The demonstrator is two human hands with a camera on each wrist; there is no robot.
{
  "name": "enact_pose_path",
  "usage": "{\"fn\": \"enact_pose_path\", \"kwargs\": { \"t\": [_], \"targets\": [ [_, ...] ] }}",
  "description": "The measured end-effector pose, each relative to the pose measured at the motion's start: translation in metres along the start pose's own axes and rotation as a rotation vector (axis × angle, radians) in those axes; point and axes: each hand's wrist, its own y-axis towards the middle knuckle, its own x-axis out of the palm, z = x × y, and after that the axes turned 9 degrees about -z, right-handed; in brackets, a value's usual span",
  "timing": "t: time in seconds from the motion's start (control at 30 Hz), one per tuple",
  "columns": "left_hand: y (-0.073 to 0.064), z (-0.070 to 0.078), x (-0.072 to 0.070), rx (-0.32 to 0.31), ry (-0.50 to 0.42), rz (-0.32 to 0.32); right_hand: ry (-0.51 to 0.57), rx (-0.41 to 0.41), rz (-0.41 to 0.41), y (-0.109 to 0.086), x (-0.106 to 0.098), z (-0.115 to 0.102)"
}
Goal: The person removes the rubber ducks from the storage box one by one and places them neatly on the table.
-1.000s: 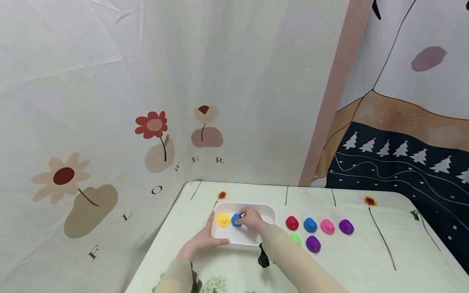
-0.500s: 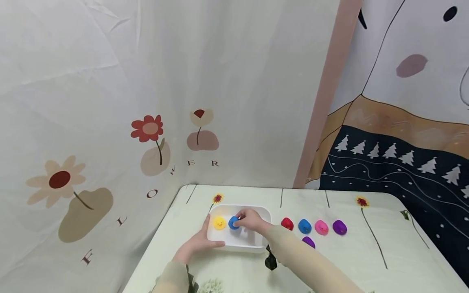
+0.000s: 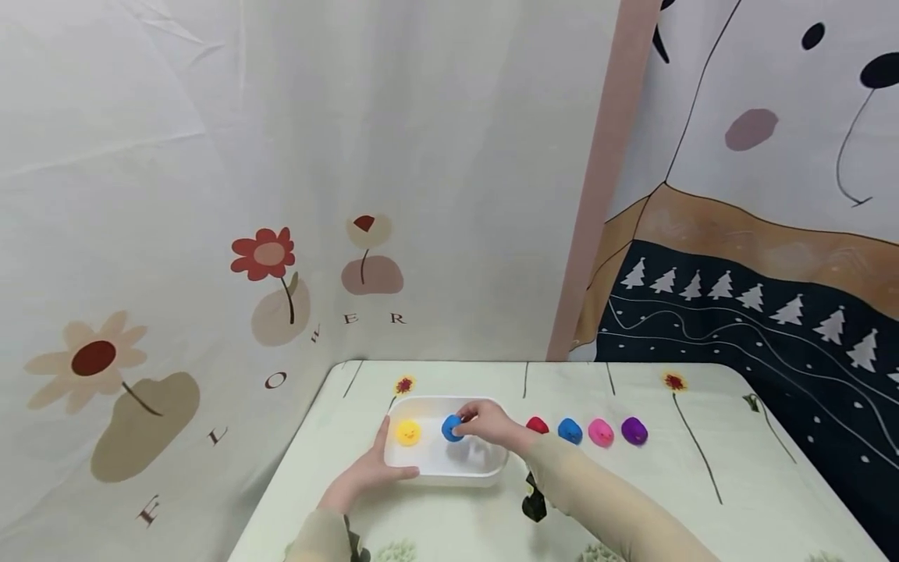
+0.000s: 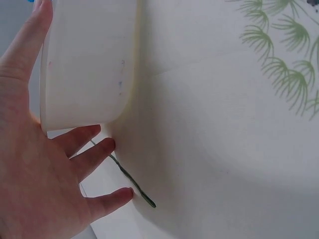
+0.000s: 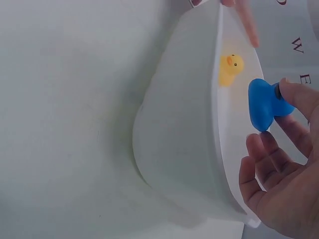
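Note:
A white plastic tub [image 3: 449,478] stands on the table with a yellow rubber duck [image 3: 408,432] in its left part. My right hand [image 3: 488,421] pinches a blue rubber duck [image 5: 262,103] between thumb and fingertips, over the inside of the tub and to the right of the yellow one. In the right wrist view the blue duck is tilted and its face is hidden. At the tub's near left corner, my left hand [image 3: 372,464] rests with straight, spread fingers along the outer wall [image 4: 89,64].
Right of the tub sit a red duck [image 3: 537,425], partly behind the right sleeve, another blue duck [image 3: 570,431], a pink duck [image 3: 601,432] and a purple duck [image 3: 634,431]. Printed curtains rise behind the table [image 3: 421,523].
My right hand has moved the blue duck rightward, away from the yellow one. A green duck and a second purple duck have become hidden behind the right sleeve. My left hand stays at the tub.

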Motion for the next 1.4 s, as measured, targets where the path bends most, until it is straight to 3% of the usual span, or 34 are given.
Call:
{"fn": "enact_pose_path", "kwargs": {
  "t": [1.07,1.4],
  "targets": [
    [0.001,-0.003,-0.002,0.025,-0.002,-0.004,0.014,0.008,0.009,-0.035,-0.042,0.012],
    [0.004,-0.004,-0.002,0.014,-0.004,-0.006,0.0,0.044,0.07,-0.053,-0.059,0.014]
  ]
}}
